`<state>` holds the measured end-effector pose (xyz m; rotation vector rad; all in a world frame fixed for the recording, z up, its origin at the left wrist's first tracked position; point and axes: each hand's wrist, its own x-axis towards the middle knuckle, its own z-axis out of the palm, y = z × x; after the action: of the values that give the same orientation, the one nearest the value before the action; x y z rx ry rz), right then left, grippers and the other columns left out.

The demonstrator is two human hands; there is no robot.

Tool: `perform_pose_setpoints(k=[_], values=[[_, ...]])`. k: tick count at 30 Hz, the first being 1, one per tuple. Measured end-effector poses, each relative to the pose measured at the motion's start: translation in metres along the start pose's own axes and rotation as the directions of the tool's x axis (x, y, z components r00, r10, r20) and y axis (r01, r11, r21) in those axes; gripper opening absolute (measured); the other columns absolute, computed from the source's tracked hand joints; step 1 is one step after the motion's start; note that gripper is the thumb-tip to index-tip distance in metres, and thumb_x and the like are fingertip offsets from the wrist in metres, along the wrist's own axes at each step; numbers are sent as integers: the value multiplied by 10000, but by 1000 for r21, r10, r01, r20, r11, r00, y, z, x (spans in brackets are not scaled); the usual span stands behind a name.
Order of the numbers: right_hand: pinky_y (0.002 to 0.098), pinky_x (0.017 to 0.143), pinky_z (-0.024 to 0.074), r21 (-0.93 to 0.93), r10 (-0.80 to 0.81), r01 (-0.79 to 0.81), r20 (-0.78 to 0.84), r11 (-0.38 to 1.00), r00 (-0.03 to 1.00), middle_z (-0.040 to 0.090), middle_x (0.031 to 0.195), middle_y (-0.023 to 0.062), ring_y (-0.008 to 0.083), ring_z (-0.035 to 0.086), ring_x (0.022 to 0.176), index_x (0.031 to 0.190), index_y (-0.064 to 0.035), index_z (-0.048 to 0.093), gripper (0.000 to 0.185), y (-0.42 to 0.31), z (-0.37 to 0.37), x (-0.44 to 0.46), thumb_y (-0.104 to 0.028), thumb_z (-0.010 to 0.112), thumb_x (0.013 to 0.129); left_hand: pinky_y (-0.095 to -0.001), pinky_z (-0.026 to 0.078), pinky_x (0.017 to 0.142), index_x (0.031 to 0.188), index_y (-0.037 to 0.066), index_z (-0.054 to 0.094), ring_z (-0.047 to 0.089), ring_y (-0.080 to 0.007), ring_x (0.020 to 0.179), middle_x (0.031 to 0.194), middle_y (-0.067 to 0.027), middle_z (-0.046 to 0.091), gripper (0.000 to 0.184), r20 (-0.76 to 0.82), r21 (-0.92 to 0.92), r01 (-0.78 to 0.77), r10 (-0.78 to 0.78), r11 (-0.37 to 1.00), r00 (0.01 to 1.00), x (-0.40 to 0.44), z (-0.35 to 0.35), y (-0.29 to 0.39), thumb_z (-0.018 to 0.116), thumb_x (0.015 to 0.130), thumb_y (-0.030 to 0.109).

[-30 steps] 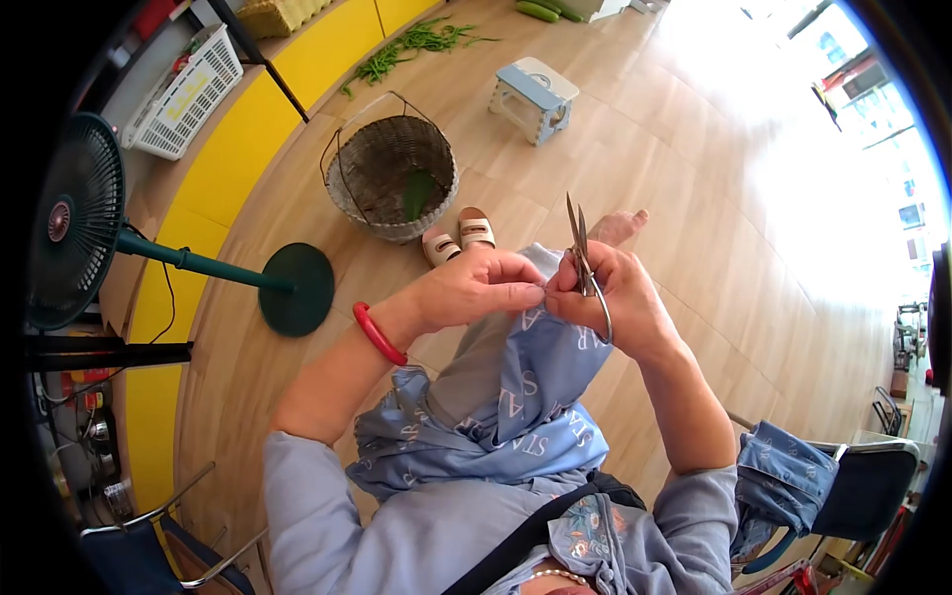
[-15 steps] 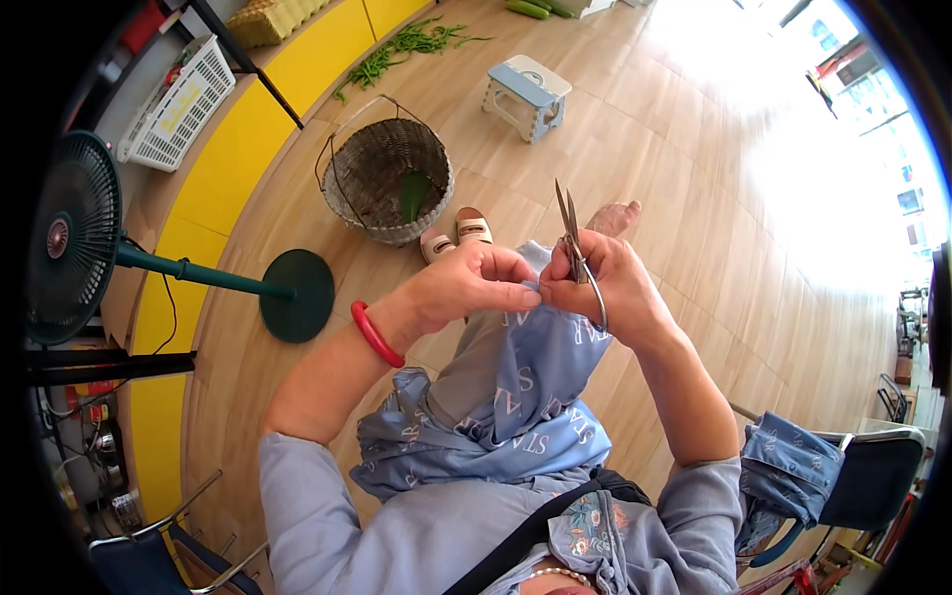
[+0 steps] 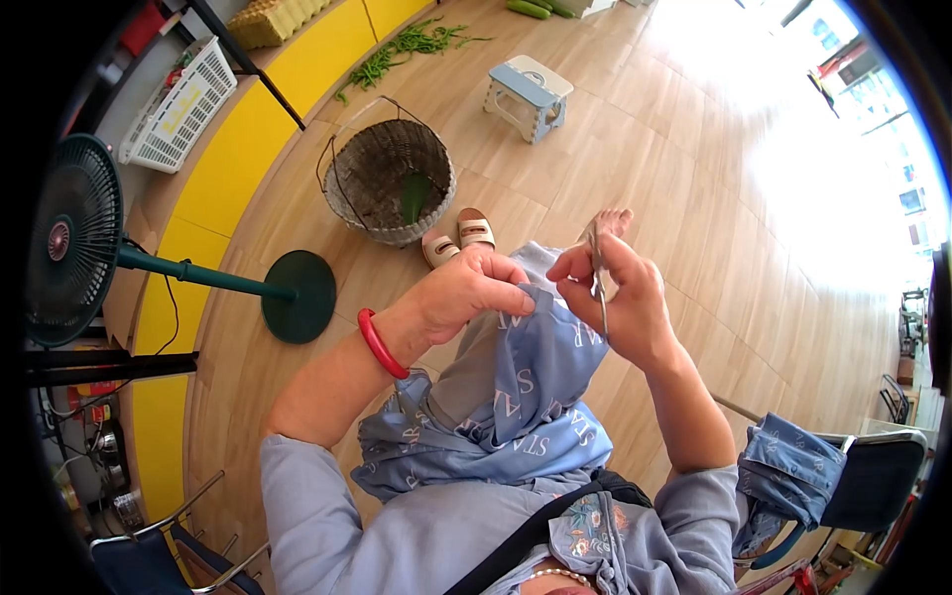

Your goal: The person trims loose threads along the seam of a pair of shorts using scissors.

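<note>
Blue cloth printed with white letters [image 3: 540, 372] lies over the lap, its upper edge raised between the hands. My left hand [image 3: 474, 296], with a red bangle [image 3: 380, 343] on the wrist, pinches that edge between thumb and fingers. Just right of the edge is my right hand [image 3: 620, 297], its fingers curled around metal scissors [image 3: 598, 273]. The scissors are seen nearly edge-on, tips pointing away from the body. Whether the right fingertips also touch the cloth is hard to tell.
A woven basket [image 3: 390, 178] stands beyond the sandals [image 3: 458, 236]. Farther off are a small step stool [image 3: 529, 91] and green vegetables [image 3: 407, 50]. A green fan [image 3: 297, 296] stands at left. More blue cloth [image 3: 788, 471] hangs on a chair [image 3: 873, 481] at right.
My right hand has moved slightly right, away from my left fingertips, and turned the scissors edge-on. More of the cloth's edge shows between the hands. My left hand still pinches it.
</note>
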<state>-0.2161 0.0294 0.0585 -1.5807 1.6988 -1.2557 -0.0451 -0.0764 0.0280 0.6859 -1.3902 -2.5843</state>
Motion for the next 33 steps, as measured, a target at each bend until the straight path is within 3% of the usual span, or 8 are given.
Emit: perform_pose_setpoints(k=[2,4,10,19,22,24,31,33], values=[[339,657,456,32,52,-53,25,998,998,609,680,77,248,581,646,772,-33,576,142,-3,-1,-8,-11,671,668,-183,414,627,723,24,643,543,-47,659,696,11,609,42,-6,0,10,-10,1000,1000,2,-4,-3,668,724,58],[291,709,454,-200,-230,239,64,950,971,631,730,39,168,558,659,785,-52,574,157,-3,2,-9,39,628,670,-184,414,627,718,28,640,544,-47,659,695,10,609,47,-7,18,10,-10,1000,1000,3,-7,-6,670,726,63],[323,693,395,-178,-265,274,75,945,961,546,673,28,194,549,665,819,-77,594,249,2,7,-10,22,687,611,-186,416,625,720,34,637,547,-49,656,699,10,610,61,-22,52,-4,5,999,1000,1,-1,-4,672,734,81],[321,681,392,-174,-242,246,46,953,969,539,663,25,195,534,635,820,-82,597,227,4,10,-14,-38,737,646,-208,413,667,760,23,644,533,-57,685,717,9,602,69,-16,10,-3,3,1000,1000,-1,-3,-8,657,745,89],[338,752,444,-246,-139,149,59,958,989,657,809,31,245,578,746,790,-70,566,225,2,14,-16,-34,740,654,-211,414,673,786,20,644,533,-61,701,743,5,604,76,-19,-3,-7,7,1000,1000,-2,-4,-9,655,751,87],[342,645,399,-229,-202,189,-35,955,979,542,658,47,227,532,625,777,-71,543,240,4,19,-17,-50,745,649,-211,417,677,801,17,643,537,-63,711,758,3,606,83,-21,4,-17,17,1000,1000,-4,-4,-10,655,753,84],[367,619,414,-197,-108,97,-48,976,993,537,633,77,269,535,609,746,-54,497,228,6,23,-19,-47,716,684,-200,425,730,916,33,657,548,-52,773,839,23,619,148,21,59,-37,36,998,999,-8,-9,-11,666,773,69],[344,639,440,-75,12,-13,-19,997,1000,575,662,94,238,564,630,756,-28,502,199,8,22,-18,-43,697,718,-204,430,743,938,28,654,550,-56,788,862,19,616,170,22,62,-23,21,998,1000,-9,-8,-11,664,772,64]])
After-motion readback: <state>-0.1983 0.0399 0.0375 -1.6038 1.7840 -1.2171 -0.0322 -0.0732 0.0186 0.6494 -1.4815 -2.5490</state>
